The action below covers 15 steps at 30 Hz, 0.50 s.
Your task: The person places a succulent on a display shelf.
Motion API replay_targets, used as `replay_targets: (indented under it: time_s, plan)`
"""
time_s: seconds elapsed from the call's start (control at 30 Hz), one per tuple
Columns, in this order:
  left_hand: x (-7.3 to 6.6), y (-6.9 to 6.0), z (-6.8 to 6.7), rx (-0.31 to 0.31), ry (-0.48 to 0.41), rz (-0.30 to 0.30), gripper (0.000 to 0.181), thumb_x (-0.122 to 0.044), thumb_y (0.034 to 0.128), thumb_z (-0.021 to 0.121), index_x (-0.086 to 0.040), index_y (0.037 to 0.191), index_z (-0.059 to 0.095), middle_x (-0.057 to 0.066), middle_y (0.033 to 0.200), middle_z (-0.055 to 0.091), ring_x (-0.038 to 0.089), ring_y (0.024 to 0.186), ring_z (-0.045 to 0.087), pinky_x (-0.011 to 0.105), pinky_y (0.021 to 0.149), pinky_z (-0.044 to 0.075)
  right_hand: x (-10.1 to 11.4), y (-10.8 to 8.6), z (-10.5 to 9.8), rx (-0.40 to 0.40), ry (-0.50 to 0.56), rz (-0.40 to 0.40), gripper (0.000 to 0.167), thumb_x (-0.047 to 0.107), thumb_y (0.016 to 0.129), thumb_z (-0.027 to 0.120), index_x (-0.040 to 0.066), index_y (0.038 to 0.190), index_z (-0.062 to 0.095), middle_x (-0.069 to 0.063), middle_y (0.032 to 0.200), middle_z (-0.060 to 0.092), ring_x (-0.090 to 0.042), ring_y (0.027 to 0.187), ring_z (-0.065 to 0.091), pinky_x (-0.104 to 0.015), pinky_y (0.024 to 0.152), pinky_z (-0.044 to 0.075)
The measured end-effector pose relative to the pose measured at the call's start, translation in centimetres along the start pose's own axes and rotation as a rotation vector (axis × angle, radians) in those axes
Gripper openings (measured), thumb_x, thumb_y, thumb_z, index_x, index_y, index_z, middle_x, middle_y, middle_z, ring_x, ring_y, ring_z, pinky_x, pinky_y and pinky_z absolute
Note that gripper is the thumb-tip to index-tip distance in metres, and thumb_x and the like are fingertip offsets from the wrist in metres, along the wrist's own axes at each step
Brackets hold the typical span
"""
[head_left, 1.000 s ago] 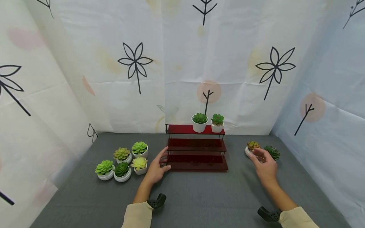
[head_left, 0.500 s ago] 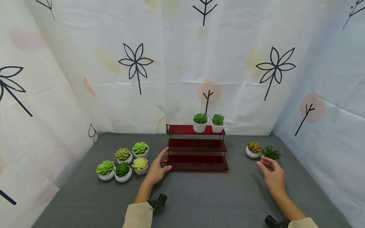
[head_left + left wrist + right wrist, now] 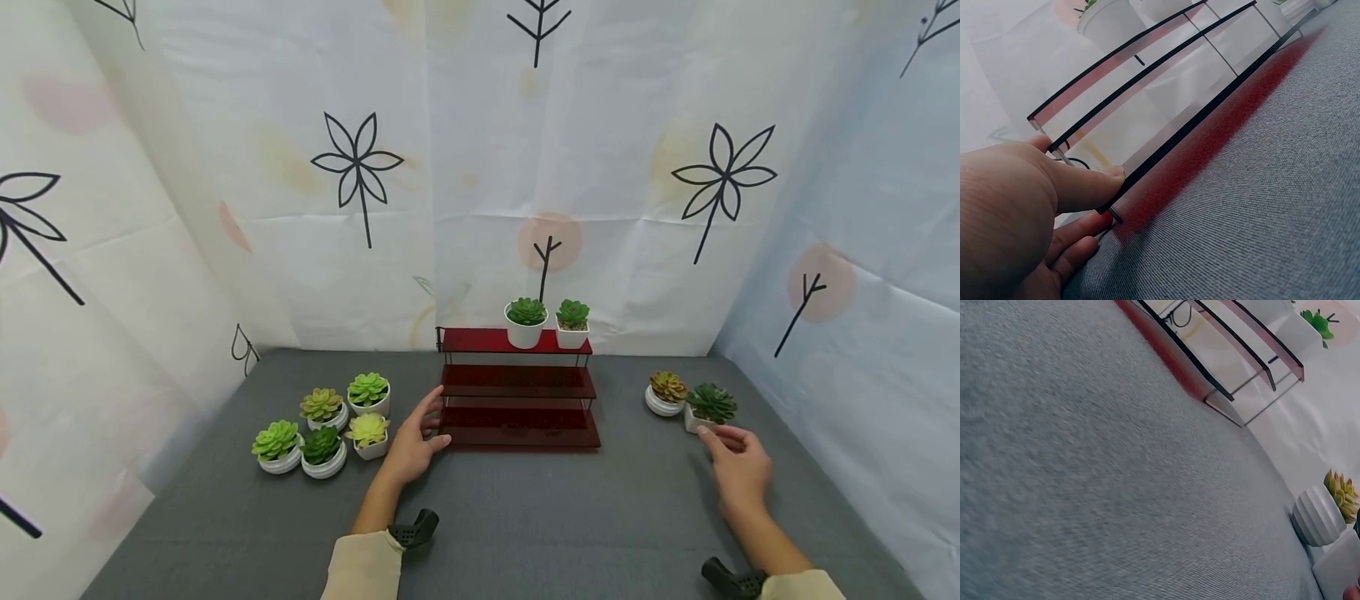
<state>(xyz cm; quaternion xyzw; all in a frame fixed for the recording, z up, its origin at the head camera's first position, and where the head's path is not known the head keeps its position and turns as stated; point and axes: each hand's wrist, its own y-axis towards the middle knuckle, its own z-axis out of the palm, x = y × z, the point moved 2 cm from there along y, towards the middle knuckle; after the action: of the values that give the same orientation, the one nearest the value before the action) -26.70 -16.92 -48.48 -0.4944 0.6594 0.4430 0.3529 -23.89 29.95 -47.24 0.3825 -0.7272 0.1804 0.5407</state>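
Observation:
At the left end of the three-tier dark red shelf (image 3: pixel 519 427), my left hand (image 3: pixel 408 450) has its thumb on the lowest tier's front corner and its fingers round the side. The left wrist view shows the thumb of that hand (image 3: pixel 1016 206) against the black edge. Over on the right, my right hand (image 3: pixel 741 471) holds the near side of a square white pot (image 3: pixel 697 421) with thumb and fingertips; a dark green succulent (image 3: pixel 712 402) is in it. Only a fingertip shows beside that pot (image 3: pixel 1338 565) in the right wrist view.
Two green potted plants (image 3: pixel 524 333) (image 3: pixel 572 337) stand on the top tier. A brownish succulent in a round ribbed pot (image 3: pixel 663 407) is just left of the square one. Several potted succulents (image 3: pixel 322 471) are grouped left of my left hand. Patterned cloth (image 3: pixel 480 167) hangs behind.
My right hand has moved from the brownish succulent, rightward and nearer, to the square pot and now touches it. My left hand and the shelf look unchanged.

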Motion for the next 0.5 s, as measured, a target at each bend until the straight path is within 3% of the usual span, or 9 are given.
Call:
replay_targets:
  time_s: [0.2,0.37,0.5]
  plan:
    - [0.1,0.0,0.0,-0.004,0.000,0.006,0.082,0.009,0.0851,0.068,-0.021,0.153,0.034,0.018,0.140,0.048,0.038,0.118,0.053,0.056,0.098,0.040,0.0,0.8,0.1,-0.008,0.002,0.074,0.057,0.038,0.090,0.067,-0.002,0.128,0.049,-0.013,0.110,0.053,-0.004,0.076,0.047,-0.014,0.052,0.038]
    - [0.1,0.1,0.0,-0.005,0.004,0.003,0.081,0.009,0.0852,0.068,-0.021,0.153,0.034,0.018,0.139,0.048,0.038,0.117,0.053,0.056,0.098,0.040,0.0,1.4,0.6,0.021,0.004,0.125,0.071,0.037,0.092,0.065,-0.001,0.145,0.036,-0.023,0.131,0.048,-0.025,0.103,0.050,-0.016,0.060,0.036]
    - [0.1,0.1,0.0,-0.010,0.004,-0.001,0.081,0.010,0.0848,0.068,-0.021,0.152,0.034,0.018,0.139,0.049,0.038,0.117,0.053,0.056,0.098,0.039,0.0,1.7,1.0,0.042,0.007,0.123,0.076,0.037,0.092,0.064,-0.002,0.148,0.030,-0.027,0.135,0.045,-0.035,0.117,0.046,-0.021,0.066,0.035]
